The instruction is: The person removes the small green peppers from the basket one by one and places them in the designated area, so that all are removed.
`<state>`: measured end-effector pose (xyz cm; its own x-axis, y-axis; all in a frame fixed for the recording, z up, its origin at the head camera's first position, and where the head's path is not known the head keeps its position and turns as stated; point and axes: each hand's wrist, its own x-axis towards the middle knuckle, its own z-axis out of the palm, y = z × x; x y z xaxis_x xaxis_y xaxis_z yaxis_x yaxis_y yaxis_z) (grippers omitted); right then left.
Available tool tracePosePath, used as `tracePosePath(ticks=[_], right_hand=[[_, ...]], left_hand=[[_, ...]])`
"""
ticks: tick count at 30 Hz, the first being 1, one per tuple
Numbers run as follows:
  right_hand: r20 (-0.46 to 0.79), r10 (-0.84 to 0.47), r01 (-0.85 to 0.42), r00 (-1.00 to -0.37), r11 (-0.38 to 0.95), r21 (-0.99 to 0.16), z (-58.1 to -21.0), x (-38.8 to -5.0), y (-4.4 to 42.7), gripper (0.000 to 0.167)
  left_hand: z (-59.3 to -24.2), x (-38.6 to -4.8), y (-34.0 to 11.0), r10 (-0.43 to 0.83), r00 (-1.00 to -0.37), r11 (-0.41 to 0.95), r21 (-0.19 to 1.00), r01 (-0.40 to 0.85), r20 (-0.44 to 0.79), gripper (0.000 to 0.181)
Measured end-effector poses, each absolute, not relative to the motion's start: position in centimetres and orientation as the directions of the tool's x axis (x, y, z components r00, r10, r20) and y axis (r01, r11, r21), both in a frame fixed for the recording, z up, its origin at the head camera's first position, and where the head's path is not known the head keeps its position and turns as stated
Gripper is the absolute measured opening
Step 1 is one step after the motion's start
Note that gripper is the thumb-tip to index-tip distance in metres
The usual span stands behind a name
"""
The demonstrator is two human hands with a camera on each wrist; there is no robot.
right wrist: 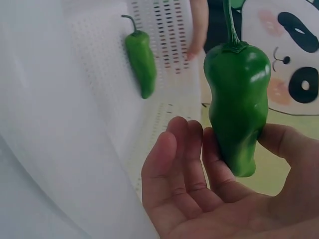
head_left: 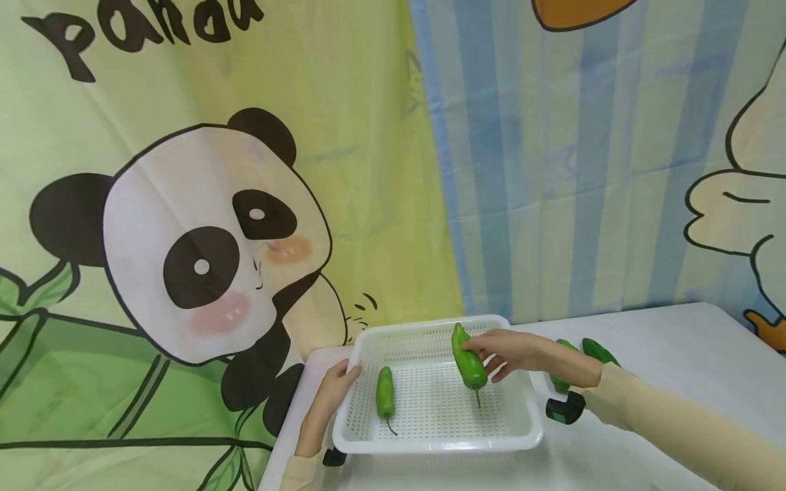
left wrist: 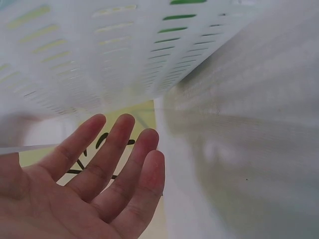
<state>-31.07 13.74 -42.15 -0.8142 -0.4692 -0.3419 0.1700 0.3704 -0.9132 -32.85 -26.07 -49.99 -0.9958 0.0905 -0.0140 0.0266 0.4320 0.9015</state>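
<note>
My right hand [head_left: 506, 351] pinches a plump green pepper [head_left: 469, 361] between thumb and fingers, above the right part of a white plastic basket [head_left: 430, 447]. Its stem points down in the head view. In the right wrist view, the thumb and index finger press the narrow end of this pepper [right wrist: 238, 99], while the other fingers curl beside it. A slimmer green pepper [head_left: 385, 393] lies on the basket floor at the left. My left hand [head_left: 336, 385] holds the basket's left rim, thumb over the edge; its fingers [left wrist: 117, 149] extend along the outside wall.
More green peppers [head_left: 598, 351] lie on the white table [head_left: 669, 382] right of the basket, partly hidden by my right forearm. Behind the table hangs a curtain [head_left: 393, 204] printed with a panda and stripes.
</note>
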Motion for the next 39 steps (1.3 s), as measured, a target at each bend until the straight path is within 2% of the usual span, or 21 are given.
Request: tracePosePath(ticks=[11,23,32,39], right_hand=[[-0.263,-0.546,0.161,-0.795,0.227,-0.96,-41.9,-29.6,16.6,0.044],[-0.192,-0.588,0.137,-0.785,0.137,-0.981,-41.9,-28.0,20.4,0.049],[-0.202,-0.565,0.128,-0.8,0.169,-0.977,-42.0,-27.3,23.5,0.055],[-0.27,-0.462,0.152,-0.845,0.275,-0.949,-42.6,-26.6,26.4,0.057]], left_hand=[[-50.1,-33.0,-26.0,0.093,-0.996,0.428,0.904,0.025,-0.016,0.045],[-50.0,-32.7,-26.0,0.098,-0.995,0.409,0.912,0.02,-0.022,0.051],[-50.2,-32.8,-26.0,0.085,-0.996,0.417,0.909,0.016,-0.021,0.048],[-50.3,-33.0,-26.1,0.087,-0.996,0.415,0.909,0.023,-0.015,0.047]])
